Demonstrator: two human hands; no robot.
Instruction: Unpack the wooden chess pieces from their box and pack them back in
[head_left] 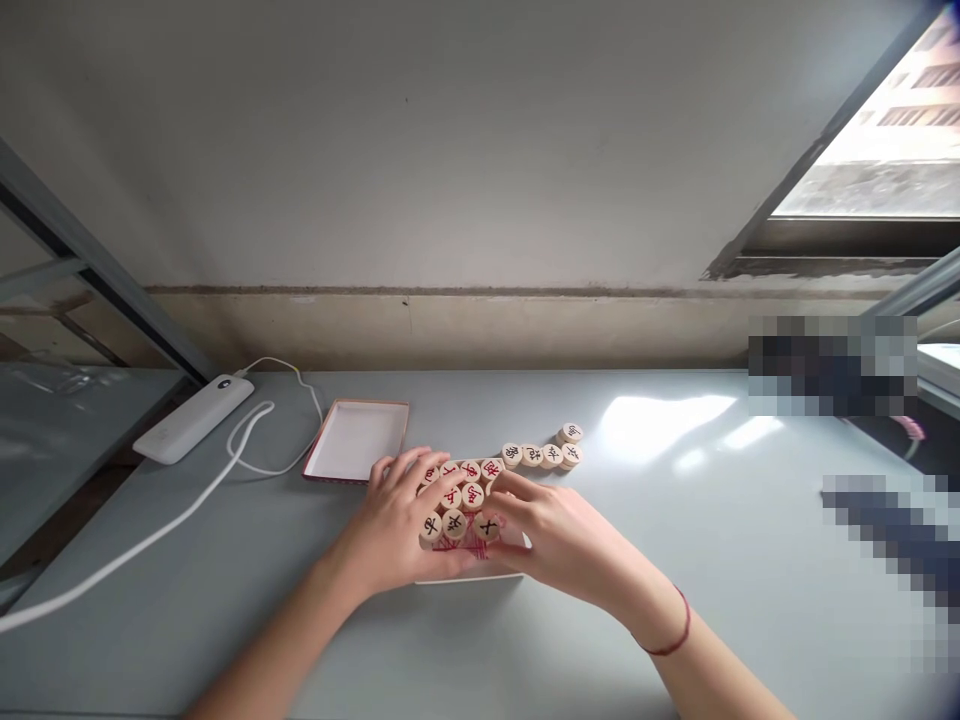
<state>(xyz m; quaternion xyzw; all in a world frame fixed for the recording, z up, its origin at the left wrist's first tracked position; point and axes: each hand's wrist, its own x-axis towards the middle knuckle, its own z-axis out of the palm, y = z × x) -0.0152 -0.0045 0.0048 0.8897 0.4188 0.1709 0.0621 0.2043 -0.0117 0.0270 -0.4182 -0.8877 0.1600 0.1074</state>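
A shallow box (469, 578) in front of me holds rows of round wooden Chinese chess pieces, red-marked ones behind and black-marked ones nearer. My left hand (397, 525) spreads over the box's left side, fingers across the red pieces and thumb along the front. In the front row, my right hand (551, 530) pinches a black-marked Chinese chess piece (486, 527) between thumb and fingers; its fingers partly cover the piece. Red lines show on the box floor around it. Just behind the box's right side, several black-marked Chinese chess pieces (532, 456) lie stacked in a short row.
An open box lid (358, 440) lies behind my left hand. Farther left is a white power bank (193, 418) with a white cable (161, 530) running across the grey table (720, 560). A wall stands behind; metal posts rise at both sides. Blurred dark objects sit right.
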